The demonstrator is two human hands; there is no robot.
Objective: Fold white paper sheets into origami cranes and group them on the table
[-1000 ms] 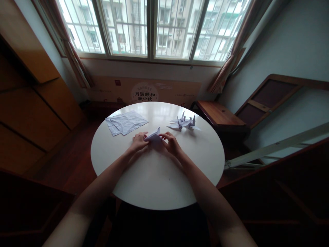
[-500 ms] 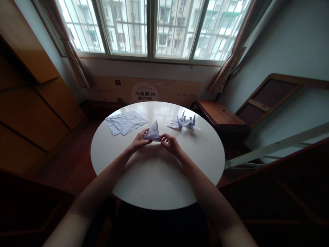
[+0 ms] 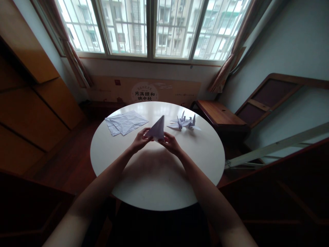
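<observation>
A pale, folded triangular piece of paper (image 3: 157, 129) is held up above the round white table (image 3: 156, 178), its point aimed up and away from me. My left hand (image 3: 139, 140) pinches its left lower corner. My right hand (image 3: 171, 144) pinches its right lower edge. Both hands hover a little above the tabletop near the table's middle.
Finished paper cranes (image 3: 183, 122) stand on the table to the right of my hands. A loose stack of creased paper sheets (image 3: 125, 122) lies at the far left. A wooden bench (image 3: 218, 115) sits beyond the table's right side, and wooden cabinets (image 3: 33, 103) line the left.
The folded paper has been lifted off the table and tipped upright, so its point now stands higher. Both hands rose with it.
</observation>
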